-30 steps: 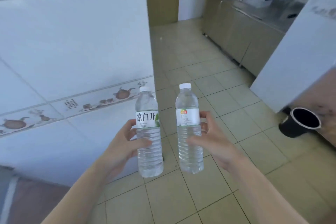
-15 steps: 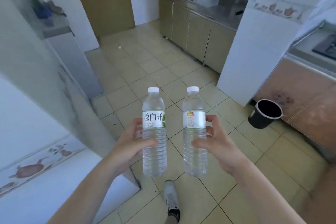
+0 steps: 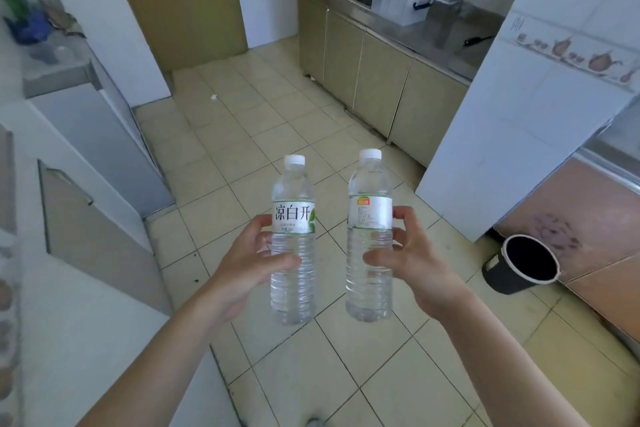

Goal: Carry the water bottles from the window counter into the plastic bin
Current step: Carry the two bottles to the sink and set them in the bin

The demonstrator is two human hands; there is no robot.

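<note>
Clutter at the far left, on a grey ledge [image 3: 55, 74], is too blurred to name: a blue shape and some green are all that reads. Right of it a brown door [image 3: 180, 3] stands shut, its top cut off by the frame. Two forearms reach in from the bottom edge, and two water bottles are held upright over the tiled floor [image 3: 242, 135], side by side and apart. The left hand [image 3: 249, 260] wraps the left bottle [image 3: 293, 239] at mid-height, thumb across the front, fingers curled behind the label and mostly hidden. The right hand [image 3: 412, 260] grips the right bottle [image 3: 370, 236] the same way, thumb in front, fingertips showing at the label's right edge. Both have white caps. A shoe tip [image 3: 313, 422] is cut off at the bottom edge. Further back on the steel counter [image 3: 398, 26], near its sink end, stands one clear plastic bin [image 3: 394, 7] with bottles in it; their number cannot be made out. One black bucket [image 3: 523, 263] leans on the floor at the right, by a white tiled pillar [image 3: 512, 114].
</note>
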